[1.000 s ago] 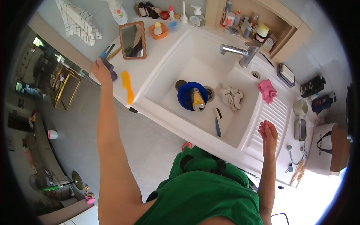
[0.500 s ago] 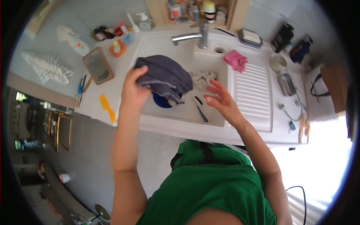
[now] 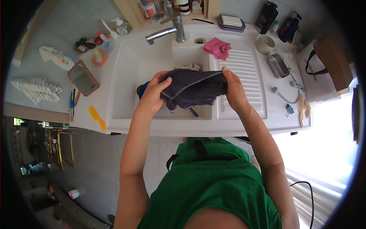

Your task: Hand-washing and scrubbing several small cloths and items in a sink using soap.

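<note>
1. The person holds a dark grey cloth over the white sink, stretched between both hands.
2. The left hand grips the cloth's left end, fingers clamped around a bunched fold; the right hand pinches the right end, fingers closed on the fabric.
3. Judged from this, the cloth is up and gathered but not yet spread, wrung or put down.
4. Below it in the basin lie a blue bowl, a pale rag and a dark utensil, all untouched.
5. A pink cloth rests on the drainboard by the tap; a yellow comb and a small mirror lie on the table to the left.
</note>
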Motion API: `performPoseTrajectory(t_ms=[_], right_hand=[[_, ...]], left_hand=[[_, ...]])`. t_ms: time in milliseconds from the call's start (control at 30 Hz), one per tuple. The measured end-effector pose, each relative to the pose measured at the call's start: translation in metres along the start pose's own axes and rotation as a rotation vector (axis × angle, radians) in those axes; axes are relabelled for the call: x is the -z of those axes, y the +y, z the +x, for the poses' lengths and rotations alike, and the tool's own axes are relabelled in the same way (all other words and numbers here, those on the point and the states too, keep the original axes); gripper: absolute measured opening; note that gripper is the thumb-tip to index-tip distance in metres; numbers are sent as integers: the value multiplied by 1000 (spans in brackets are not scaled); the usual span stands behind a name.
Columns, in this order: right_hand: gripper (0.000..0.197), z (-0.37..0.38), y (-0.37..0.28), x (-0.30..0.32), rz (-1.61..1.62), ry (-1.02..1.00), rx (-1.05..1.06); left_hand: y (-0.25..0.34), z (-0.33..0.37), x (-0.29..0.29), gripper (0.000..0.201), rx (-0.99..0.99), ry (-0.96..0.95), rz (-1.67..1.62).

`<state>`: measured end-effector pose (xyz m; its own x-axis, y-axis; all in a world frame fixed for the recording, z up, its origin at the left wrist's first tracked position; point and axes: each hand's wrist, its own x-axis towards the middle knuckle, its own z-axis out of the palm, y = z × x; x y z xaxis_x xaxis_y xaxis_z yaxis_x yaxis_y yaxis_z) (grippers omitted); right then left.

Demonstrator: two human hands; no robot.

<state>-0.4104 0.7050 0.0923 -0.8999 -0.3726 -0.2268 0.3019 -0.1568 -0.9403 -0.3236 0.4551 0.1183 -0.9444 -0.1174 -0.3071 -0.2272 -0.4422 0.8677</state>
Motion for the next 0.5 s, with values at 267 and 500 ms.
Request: performPoseTrajectory(t_ms=[267,500], right_hand=[[34,2,-29,-44,175,-9,-110],[28,56,-22,-78,-318,-274,166]], left_hand=[[-17,-6,38,52,71,-126,-39],[-54,10,35,73,-11,-311,-689]])
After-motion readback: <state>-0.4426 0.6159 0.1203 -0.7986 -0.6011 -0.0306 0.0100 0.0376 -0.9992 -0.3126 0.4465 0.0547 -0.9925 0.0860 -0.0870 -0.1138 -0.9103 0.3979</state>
